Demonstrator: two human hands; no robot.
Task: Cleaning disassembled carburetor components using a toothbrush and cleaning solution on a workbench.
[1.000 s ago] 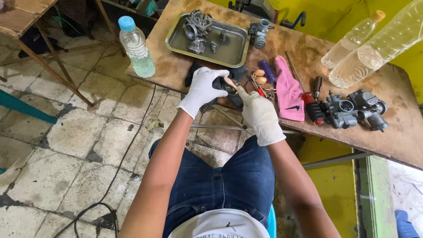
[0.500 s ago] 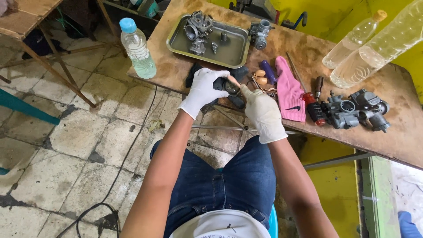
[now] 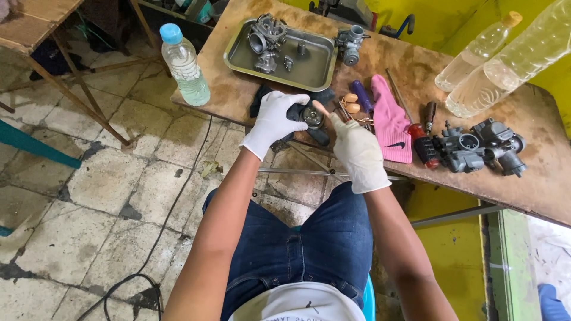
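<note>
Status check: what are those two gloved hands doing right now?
Left hand grips dark round part. Right hand holds wooden-handled tool against it. Nothing blocking.

I see a small round metal part (image 3: 311, 116), dark with a paler ring on its face, held at the near edge of the wooden surface (image 3: 238, 95) over a black cloth (image 3: 321, 98). A tool with a tan wooden handle (image 3: 322, 108) rests against it, tilted.
</note>
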